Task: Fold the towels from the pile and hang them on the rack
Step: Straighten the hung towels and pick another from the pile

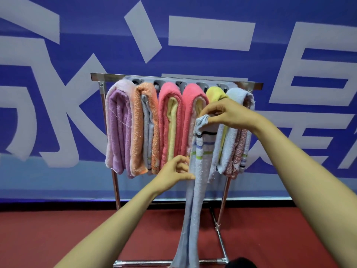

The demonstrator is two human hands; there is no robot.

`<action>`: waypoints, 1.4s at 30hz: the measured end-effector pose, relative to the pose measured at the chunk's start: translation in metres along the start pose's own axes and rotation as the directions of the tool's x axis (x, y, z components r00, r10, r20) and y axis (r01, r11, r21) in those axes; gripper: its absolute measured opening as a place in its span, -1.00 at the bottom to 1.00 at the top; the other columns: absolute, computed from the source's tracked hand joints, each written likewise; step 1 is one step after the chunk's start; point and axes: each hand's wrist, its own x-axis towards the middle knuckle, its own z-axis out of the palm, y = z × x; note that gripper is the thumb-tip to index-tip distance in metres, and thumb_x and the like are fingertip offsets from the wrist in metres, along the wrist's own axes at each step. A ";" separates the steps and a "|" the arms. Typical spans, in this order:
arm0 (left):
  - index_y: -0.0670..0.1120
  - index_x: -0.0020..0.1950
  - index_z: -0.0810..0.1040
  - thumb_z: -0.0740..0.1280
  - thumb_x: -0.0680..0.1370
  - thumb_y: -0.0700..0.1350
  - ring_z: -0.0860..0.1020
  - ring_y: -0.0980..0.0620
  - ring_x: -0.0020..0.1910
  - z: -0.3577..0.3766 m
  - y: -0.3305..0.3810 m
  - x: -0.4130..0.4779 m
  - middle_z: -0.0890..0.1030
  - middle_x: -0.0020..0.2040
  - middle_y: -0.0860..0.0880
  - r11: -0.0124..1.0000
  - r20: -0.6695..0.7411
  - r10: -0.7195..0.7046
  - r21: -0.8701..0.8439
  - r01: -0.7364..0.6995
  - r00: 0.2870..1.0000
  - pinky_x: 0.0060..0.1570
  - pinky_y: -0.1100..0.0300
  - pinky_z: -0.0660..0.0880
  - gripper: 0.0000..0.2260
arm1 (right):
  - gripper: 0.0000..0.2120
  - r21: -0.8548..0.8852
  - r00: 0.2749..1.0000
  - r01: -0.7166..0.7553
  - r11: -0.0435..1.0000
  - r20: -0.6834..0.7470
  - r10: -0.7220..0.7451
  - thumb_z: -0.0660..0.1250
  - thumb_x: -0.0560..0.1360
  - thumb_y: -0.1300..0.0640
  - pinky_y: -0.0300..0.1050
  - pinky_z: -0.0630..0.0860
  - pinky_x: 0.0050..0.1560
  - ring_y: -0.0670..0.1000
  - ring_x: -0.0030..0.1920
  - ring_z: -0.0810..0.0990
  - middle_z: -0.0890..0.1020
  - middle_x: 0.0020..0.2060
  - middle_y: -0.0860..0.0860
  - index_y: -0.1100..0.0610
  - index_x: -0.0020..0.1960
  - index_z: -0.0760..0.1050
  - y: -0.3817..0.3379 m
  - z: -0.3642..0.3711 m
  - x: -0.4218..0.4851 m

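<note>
Presently the right hand (226, 115) pinches the top end of a pale striped towel (197, 186), and the left hand (173, 171), at seven o'clock of it, pinches the towel's side edge, the cloth hanging long before the rack (108, 76). To fold it well, I judge, the low end should be brought up level with the top, edges matched, before draping. Its bottom runs off the frame at six o'clock, and the pile is out of view.

Striped towel (194, 200) bottom cut off; rack (108, 76) arms under towels (170, 122)
</note>
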 end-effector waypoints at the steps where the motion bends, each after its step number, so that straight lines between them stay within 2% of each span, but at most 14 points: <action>1: -0.09 -0.01 0.47 0.53 0.37 -0.29 0.48 0.14 -0.25 0.000 -0.001 0.000 0.53 -0.25 0.01 0.999 -0.006 -0.021 -0.024 0.021 1.000 -0.20 0.34 0.44 -0.68 | -0.85 -0.012 1.000 0.001 1.000 0.004 -0.001 0.40 0.49 0.24 -0.29 0.46 -0.13 -0.20 -0.21 0.57 0.67 -0.18 -0.05 0.21 0.06 0.64 0.000 -0.001 0.000; 4: -0.10 -0.14 0.50 0.53 0.36 -0.32 0.48 0.18 -0.37 -0.002 0.000 0.002 0.54 -0.29 -0.02 0.999 -0.216 -0.008 0.033 0.015 0.976 -0.33 0.39 0.42 -0.74 | -0.85 -0.037 1.000 -0.021 0.999 0.020 0.022 0.40 0.50 0.21 -0.14 0.50 0.02 -0.01 -0.04 0.61 0.68 -0.05 0.06 0.17 0.05 0.64 0.003 -0.003 -0.001; 6: -0.06 -0.22 0.48 0.52 0.36 -0.32 0.44 0.25 -0.41 -0.004 -0.001 0.004 0.53 -0.33 0.03 0.983 -0.428 0.100 0.181 -0.023 0.898 -0.34 0.42 0.38 -0.74 | -0.87 -0.038 0.999 -0.039 0.999 0.014 0.040 0.40 0.50 0.20 -0.28 0.47 -0.08 -0.13 -0.14 0.58 0.68 -0.09 0.01 0.14 0.04 0.65 0.004 -0.004 -0.002; 8: -0.02 -0.25 0.46 0.50 0.37 -0.30 0.43 0.24 -0.39 -0.002 -0.002 0.005 0.53 -0.33 0.06 0.964 -0.497 0.204 0.253 -0.084 0.843 -0.32 0.37 0.38 -0.73 | -0.89 -0.045 0.999 -0.047 0.998 -0.015 0.046 0.41 0.50 0.16 -0.37 0.37 -0.23 -0.19 -0.28 0.45 0.63 -0.18 0.04 0.12 0.01 0.64 0.003 -0.004 0.000; 11: 0.01 -0.24 0.46 0.50 0.40 -0.26 0.43 0.18 -0.35 0.011 -0.005 0.002 0.52 -0.32 0.07 0.956 -0.465 0.256 0.249 -0.152 0.847 -0.29 0.32 0.39 -0.74 | -0.89 -0.055 0.997 -0.058 0.997 -0.062 0.055 0.43 0.48 0.09 -0.23 0.29 -0.25 -0.11 -0.29 0.37 0.56 -0.22 0.18 0.11 -0.04 0.64 0.000 -0.006 0.004; 17: -0.04 -0.14 0.54 0.47 0.44 -0.25 0.48 0.14 -0.26 0.018 -0.016 -0.001 0.58 -0.23 0.08 0.980 -0.364 0.201 0.076 -0.186 0.910 -0.18 0.26 0.43 -0.84 | -0.89 -0.081 0.993 -0.076 0.994 -0.097 0.068 0.45 0.46 0.08 -0.33 0.25 -0.36 -0.16 -0.36 0.33 0.51 -0.27 0.13 0.12 -0.09 0.64 -0.005 -0.006 0.011; 21: -0.08 -0.08 0.55 0.41 0.49 -0.27 0.51 0.22 -0.27 0.014 -0.014 -0.001 0.62 -0.20 0.04 0.984 -0.345 0.153 -0.031 -0.174 0.926 -0.27 0.38 0.41 -0.89 | -0.86 -0.106 0.990 -0.071 0.992 -0.128 0.057 0.46 0.45 0.07 -0.19 0.23 -0.31 -0.03 -0.27 0.39 0.59 -0.15 0.29 0.14 -0.08 0.65 -0.007 -0.007 0.015; 24: -0.07 0.00 0.49 0.30 0.59 -0.17 0.54 0.21 -0.22 0.015 -0.009 -0.001 0.60 -0.20 0.06 0.976 -0.252 0.084 -0.173 -0.130 0.964 -0.18 0.37 0.46 -0.98 | -0.86 -0.121 0.991 -0.070 0.990 -0.126 0.055 0.45 0.45 0.06 -0.15 0.27 -0.27 -0.01 -0.26 0.40 0.60 -0.13 0.28 0.13 -0.07 0.65 -0.008 -0.007 0.017; 26: -0.09 0.06 0.42 0.33 0.56 -0.20 0.55 0.17 -0.21 0.015 -0.010 -0.002 0.58 -0.22 0.06 0.966 -0.199 0.044 -0.242 -0.093 0.979 -0.14 0.36 0.47 -0.88 | -0.86 -0.118 0.991 -0.068 0.991 -0.120 0.054 0.45 0.45 0.06 -0.13 0.29 -0.24 -0.02 -0.24 0.42 0.61 -0.13 0.25 0.12 -0.06 0.65 -0.011 -0.008 0.016; 30: -0.15 0.24 0.36 0.45 0.45 -0.30 0.57 0.01 -0.09 0.016 -0.021 0.000 0.58 -0.12 -0.07 0.988 -0.101 0.005 -0.156 -0.021 0.995 0.04 0.17 0.53 -0.56 | -0.88 -0.120 0.994 -0.075 0.990 -0.092 0.064 0.43 0.47 0.05 -0.24 0.30 -0.26 -0.12 -0.27 0.42 0.60 -0.21 0.07 0.09 -0.06 0.64 -0.015 -0.015 0.011; 33: -0.16 0.26 0.38 0.46 0.44 -0.30 0.61 -0.02 -0.02 0.017 -0.027 0.003 0.64 -0.05 -0.14 0.989 -0.046 -0.055 -0.143 0.048 0.997 0.10 0.14 0.54 -0.55 | -0.89 -0.143 0.997 -0.072 0.987 -0.047 0.066 0.42 0.48 0.06 -0.34 0.30 -0.31 -0.19 -0.33 0.40 0.55 -0.29 -0.07 0.09 -0.05 0.63 -0.017 -0.022 0.006; 36: -0.17 0.23 0.38 0.44 0.46 -0.32 0.61 -0.09 0.08 0.022 -0.035 0.005 0.62 0.09 -0.28 0.982 0.069 -0.117 -0.144 0.125 0.991 0.18 0.03 0.53 -0.60 | -0.88 -0.177 0.996 -0.080 0.981 -0.044 0.073 0.40 0.49 0.03 -0.15 0.42 -0.16 0.01 -0.17 0.53 0.62 -0.12 0.05 0.05 -0.02 0.63 -0.013 -0.027 0.001; 38: -0.20 0.23 0.38 0.45 0.46 -0.30 0.60 -0.07 0.05 0.025 -0.037 0.005 0.61 0.07 -0.33 0.976 0.106 -0.152 -0.139 0.166 0.983 0.19 0.02 0.51 -0.60 | -0.86 -0.208 0.993 -0.093 0.974 -0.086 0.077 0.39 0.50 0.00 -0.03 0.44 -0.14 0.10 -0.09 0.54 0.62 -0.07 0.10 0.04 -0.01 0.62 -0.008 -0.031 -0.001; 42: -0.13 0.13 0.37 0.57 0.30 -0.11 0.60 -0.06 -0.07 0.022 -0.032 0.001 0.61 -0.07 -0.25 0.969 0.022 -0.171 -0.177 0.172 0.985 0.03 0.00 0.52 -0.47 | -0.82 -0.290 0.978 -0.159 0.944 -0.174 0.112 0.34 0.52 0.00 -0.18 0.41 -0.20 0.02 -0.13 0.53 0.62 -0.11 0.07 0.09 0.00 0.61 0.008 -0.034 -0.002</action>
